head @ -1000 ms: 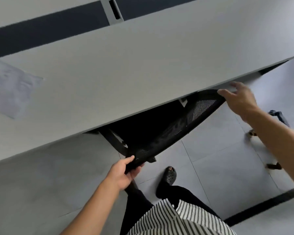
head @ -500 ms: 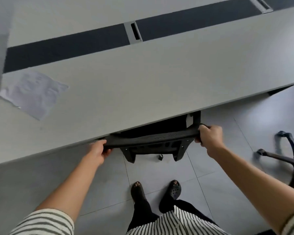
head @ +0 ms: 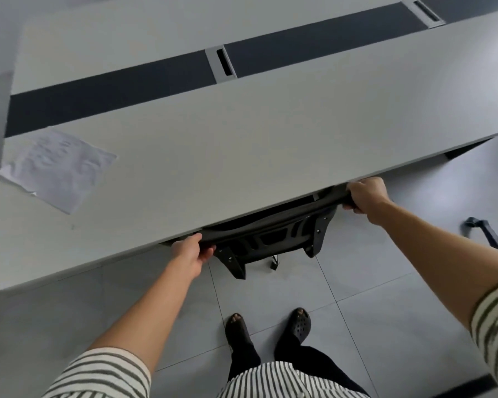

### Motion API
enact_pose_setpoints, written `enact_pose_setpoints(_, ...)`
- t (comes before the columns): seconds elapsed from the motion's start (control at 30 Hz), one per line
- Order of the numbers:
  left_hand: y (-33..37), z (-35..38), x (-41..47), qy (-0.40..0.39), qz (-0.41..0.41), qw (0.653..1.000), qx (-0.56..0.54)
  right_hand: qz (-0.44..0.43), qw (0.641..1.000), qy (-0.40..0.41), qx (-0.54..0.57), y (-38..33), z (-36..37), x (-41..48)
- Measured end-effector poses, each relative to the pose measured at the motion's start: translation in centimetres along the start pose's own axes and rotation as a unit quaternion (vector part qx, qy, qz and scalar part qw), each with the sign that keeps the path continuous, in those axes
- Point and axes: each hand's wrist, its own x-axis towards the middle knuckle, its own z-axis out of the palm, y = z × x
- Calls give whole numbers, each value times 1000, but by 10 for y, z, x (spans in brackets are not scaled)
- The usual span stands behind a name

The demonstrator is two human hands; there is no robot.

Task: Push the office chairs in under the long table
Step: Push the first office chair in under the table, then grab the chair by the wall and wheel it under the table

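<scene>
A black office chair [head: 270, 238] stands tucked under the near edge of the long grey table [head: 227, 156]; only the top of its backrest and the rear frame show. My left hand [head: 191, 251] grips the left end of the backrest's top edge. At the right end, my right hand [head: 367, 193] grips the same edge, right against the table's rim. The seat and wheels are hidden beneath the tabletop.
A crumpled sheet of paper [head: 56, 168] lies on the table's left end. A dark strip with a cable slot [head: 223, 63] runs along the table's middle. Another chair's base [head: 486, 234] pokes in at the right edge. My feet [head: 270, 326] stand on grey floor tiles.
The chair's backrest has swung square to the table and slid further under it. My right hand came off the table edge onto the backrest; both hands now grip its ends.
</scene>
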Motion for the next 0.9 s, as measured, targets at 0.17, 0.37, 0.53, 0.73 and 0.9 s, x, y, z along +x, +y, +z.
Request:
enact_pose_setpoints(0.17,5,-12,-18,-39,20,995,88,-11,999,-19,41,1,-4,-10)
enact_pose_setpoints(0.37,-14,-50,-54,-43,212,910,352,-138,990,-7,27,56,-17,-95)
enact_pose_setpoints(0.53,-44,-57,-94,-208,310,784,496,-110,992,14,-59,165,-41,-176)
enact_pose_setpoints(0.73,-65,-13,-146,-303,346,701,545,-24,995,99,-16,260,-88,-261)
enact_pose_setpoints(0.9,-84,46,-191,-341,383,645,567,11,984,167,57,316,-129,-284)
